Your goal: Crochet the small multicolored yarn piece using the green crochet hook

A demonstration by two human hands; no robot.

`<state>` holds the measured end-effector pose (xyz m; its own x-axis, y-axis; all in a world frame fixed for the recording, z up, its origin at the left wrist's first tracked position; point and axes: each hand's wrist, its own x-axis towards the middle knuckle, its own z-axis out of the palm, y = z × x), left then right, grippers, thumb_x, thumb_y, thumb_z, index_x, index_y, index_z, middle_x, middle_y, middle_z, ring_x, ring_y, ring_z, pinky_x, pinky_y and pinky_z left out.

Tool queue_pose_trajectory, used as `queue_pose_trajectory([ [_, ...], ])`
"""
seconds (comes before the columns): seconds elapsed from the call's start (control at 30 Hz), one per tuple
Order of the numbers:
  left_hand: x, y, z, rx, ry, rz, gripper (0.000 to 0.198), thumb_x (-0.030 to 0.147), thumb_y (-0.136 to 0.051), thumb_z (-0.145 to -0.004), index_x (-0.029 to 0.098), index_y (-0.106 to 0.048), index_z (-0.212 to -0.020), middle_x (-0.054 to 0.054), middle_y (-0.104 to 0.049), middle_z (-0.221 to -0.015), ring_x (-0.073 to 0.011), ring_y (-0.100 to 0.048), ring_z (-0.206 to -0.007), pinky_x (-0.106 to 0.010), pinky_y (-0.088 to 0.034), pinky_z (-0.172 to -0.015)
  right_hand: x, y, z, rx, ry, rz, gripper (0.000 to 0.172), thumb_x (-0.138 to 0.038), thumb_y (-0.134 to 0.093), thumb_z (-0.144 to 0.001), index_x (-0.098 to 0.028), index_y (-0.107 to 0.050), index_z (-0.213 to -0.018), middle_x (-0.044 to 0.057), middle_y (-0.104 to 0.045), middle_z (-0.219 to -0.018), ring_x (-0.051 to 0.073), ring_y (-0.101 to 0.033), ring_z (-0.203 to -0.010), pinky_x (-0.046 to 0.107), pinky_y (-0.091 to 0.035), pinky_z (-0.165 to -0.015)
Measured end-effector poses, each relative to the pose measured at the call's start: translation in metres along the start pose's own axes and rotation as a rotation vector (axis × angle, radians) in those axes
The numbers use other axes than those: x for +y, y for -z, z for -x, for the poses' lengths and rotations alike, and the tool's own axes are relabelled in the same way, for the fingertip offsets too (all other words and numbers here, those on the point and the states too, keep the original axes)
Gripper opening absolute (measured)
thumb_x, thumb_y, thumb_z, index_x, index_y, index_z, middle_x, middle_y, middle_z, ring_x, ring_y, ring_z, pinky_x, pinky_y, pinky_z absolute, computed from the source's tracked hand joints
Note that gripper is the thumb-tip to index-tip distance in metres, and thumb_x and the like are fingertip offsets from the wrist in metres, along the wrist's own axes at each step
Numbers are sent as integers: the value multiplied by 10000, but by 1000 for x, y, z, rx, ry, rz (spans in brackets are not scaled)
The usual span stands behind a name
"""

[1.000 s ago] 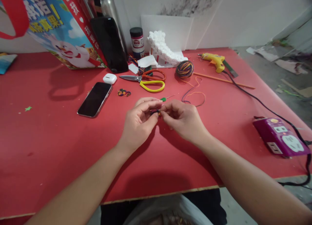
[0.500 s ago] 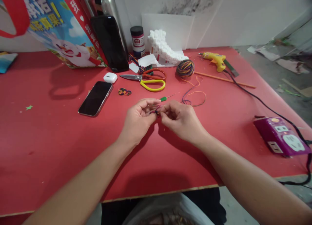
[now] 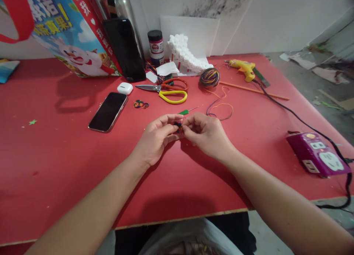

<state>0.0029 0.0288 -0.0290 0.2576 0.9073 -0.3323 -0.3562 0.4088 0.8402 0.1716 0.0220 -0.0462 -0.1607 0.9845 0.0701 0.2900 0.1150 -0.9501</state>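
Note:
Over the middle of the red table (image 3: pixel 55 166), my left hand (image 3: pixel 156 137) and my right hand (image 3: pixel 206 133) meet fingertip to fingertip. Both pinch a small knotted piece of multicoloured cord (image 3: pixel 178 126) held between them. A green-handled crochet hook (image 3: pixel 186 111) lies on the table just beyond my fingers. Loose loops of the cord (image 3: pixel 221 109) trail from my right hand's side back to a multicoloured yarn ball (image 3: pixel 209 77).
A black phone (image 3: pixel 108 111), a white earbud case (image 3: pixel 125 88), a small cord piece (image 3: pixel 141 104) and yellow-and-orange scissors (image 3: pixel 168 91) lie behind my hands. A yellow glue gun (image 3: pixel 243 67), its black cable (image 3: pixel 282 107) and a purple power strip (image 3: pixel 320 158) sit right. A printed bag (image 3: pixel 66 34) stands back left.
My fingers have shifted slightly on the cord piece, the left thumb and fingers curling tighter around it. Both hands stay in the same spot.

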Motion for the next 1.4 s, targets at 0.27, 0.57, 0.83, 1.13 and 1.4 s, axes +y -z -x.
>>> queue_pose_trajectory([
  [0.27,-6,2,-1,8,-128,-193,275,138,-779,-797,195,-759,-1065,-31,-753,-983,-126,-712,-697,-282,-647,-648,1,5,-1,-2,-21,-10,52,-251,-625,-853,-204,-637,-833,-6,-663,-712,123,-566,-577,262,-430,-538],
  [0.57,-6,10,-3,-2,-514,-573,73,136,-708,-858,198,-741,-879,-62,-675,-1096,-166,-725,-891,-304,-667,-761,-7,8,-4,3,-106,-89,45,-238,-629,-800,-198,-629,-819,-35,-647,-600,107,-548,-453,236,-413,-453],
  [0.83,-8,13,-3,15,-753,-822,168,104,-701,-886,238,-765,-964,-65,-705,-1059,-214,-713,-1021,-384,-598,-948,-15,11,-7,-75,-303,-477,167,-287,-741,-730,-180,-650,-820,-25,-693,-653,74,-524,-418,209,-426,-395],
  [1.13,-6,11,-3,73,-791,-853,131,134,-702,-903,248,-761,-931,-61,-704,-1040,-206,-703,-995,-363,-591,-901,-13,7,-6,-116,-268,-388,195,-282,-750,-740,-192,-645,-879,-69,-633,-586,84,-530,-411,214,-427,-410],
  [1.4,-6,12,-3,95,-814,-881,157,109,-692,-896,246,-768,-884,-55,-718,-1019,-208,-702,-993,-369,-582,-902,-12,2,-2,-132,-102,-273,99,-279,-671,-833,-195,-620,-825,-63,-617,-567,85,-539,-418,213,-405,-429],
])
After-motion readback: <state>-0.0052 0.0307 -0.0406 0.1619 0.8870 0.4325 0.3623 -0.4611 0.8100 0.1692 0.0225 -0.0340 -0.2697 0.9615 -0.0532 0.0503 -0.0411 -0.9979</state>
